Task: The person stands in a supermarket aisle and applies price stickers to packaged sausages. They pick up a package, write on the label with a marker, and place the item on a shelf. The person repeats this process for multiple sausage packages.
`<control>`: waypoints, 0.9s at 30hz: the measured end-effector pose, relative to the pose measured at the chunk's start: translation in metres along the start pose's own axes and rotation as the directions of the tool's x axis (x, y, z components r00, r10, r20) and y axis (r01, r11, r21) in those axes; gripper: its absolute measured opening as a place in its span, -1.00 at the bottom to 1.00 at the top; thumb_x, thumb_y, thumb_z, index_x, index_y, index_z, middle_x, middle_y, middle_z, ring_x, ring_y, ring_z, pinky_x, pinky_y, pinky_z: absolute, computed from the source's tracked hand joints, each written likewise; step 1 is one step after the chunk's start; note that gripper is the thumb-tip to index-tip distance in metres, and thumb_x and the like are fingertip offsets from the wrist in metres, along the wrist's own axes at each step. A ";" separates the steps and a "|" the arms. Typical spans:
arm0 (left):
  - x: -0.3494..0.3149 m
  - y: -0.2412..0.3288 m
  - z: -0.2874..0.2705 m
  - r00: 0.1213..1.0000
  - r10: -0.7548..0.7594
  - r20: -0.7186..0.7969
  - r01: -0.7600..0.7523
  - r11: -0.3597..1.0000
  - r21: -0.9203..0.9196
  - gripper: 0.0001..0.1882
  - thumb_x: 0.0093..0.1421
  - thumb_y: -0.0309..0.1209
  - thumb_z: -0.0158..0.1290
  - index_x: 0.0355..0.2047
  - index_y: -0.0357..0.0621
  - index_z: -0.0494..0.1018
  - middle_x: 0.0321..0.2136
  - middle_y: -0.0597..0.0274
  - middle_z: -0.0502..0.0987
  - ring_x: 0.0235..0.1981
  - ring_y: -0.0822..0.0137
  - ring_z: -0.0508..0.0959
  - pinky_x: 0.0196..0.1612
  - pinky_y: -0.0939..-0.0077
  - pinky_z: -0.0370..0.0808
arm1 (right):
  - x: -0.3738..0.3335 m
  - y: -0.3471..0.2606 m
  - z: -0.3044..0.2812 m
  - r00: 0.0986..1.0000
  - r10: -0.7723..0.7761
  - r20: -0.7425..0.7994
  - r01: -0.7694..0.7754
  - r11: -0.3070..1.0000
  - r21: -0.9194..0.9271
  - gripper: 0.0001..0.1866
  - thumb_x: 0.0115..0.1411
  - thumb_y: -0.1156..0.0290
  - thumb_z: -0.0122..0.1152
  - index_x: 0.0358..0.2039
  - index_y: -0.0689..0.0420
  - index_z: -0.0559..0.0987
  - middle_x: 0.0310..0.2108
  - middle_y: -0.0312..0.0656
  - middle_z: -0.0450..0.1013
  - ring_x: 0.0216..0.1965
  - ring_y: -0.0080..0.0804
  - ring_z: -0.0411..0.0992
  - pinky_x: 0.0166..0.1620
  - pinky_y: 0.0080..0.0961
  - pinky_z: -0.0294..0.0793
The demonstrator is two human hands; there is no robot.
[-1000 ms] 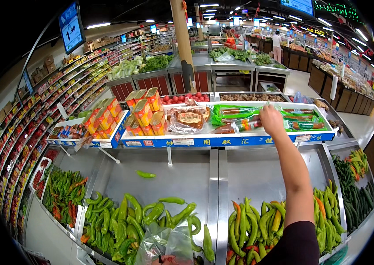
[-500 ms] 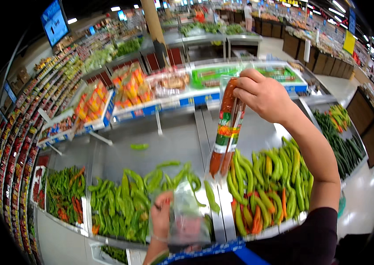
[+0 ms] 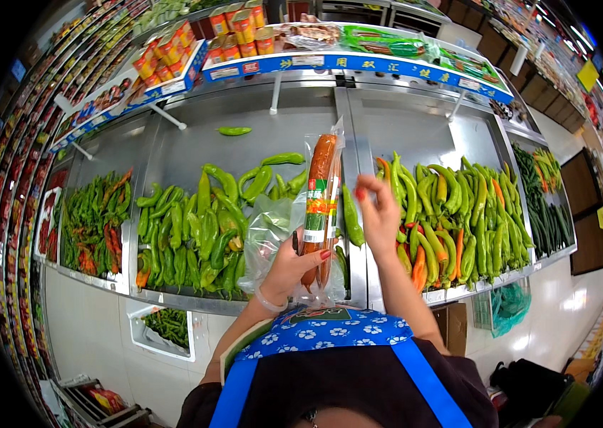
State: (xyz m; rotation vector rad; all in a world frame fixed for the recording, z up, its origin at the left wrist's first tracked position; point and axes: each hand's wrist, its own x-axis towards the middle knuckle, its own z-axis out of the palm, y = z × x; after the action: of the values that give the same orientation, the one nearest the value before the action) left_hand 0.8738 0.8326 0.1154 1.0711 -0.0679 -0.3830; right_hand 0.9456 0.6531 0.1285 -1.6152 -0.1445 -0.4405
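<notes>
A clear-wrapped pack of long brown sausages [image 3: 321,171] with a green, red and yellow label stands nearly upright in front of me. My left hand [image 3: 289,267] grips its lower part, thumb across the front. A crinkled clear plastic bag [image 3: 266,217] hangs by the same hand, and a small dark object [image 3: 295,241] shows between its fingers; I cannot make out what it is. To the right of the pack, apart from it, my right hand [image 3: 380,217] is raised and empty, fingers loosely parted and partly blurred.
Long green peppers [image 3: 202,221] fill the bin on the left, and green and orange peppers [image 3: 451,221] the right one. Behind, a raised blue-edged shelf [image 3: 358,62] bears red-yellow cans [image 3: 243,27] and green packs [image 3: 387,41]. Below stands a white foam box [image 3: 192,335].
The sausage pack has come down from the raised right hand into my left hand. My right hand has let go and drawn back lower. The view has tilted downward.
</notes>
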 end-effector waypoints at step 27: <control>-0.018 -0.035 -0.012 0.980 0.131 -0.153 -0.109 0.984 0.144 -0.59 0.31 -0.33 0.01 0.11 -0.25 0.33 -0.10 0.27 0.50 -0.14 0.51 0.47 -0.06 0.58 0.41 | -0.125 0.022 0.009 0.815 0.227 0.532 -0.384 0.901 0.204 -0.12 0.19 0.70 0.10 0.38 0.18 -0.19 0.20 -0.11 0.14 0.09 -0.42 0.34 0.05 -0.56 0.39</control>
State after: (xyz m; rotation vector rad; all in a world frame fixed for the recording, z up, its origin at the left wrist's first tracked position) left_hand 0.8506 0.8342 0.0818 1.2225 -0.0139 -0.1834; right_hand 0.8405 0.6812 0.0618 -1.3796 -0.3168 0.2584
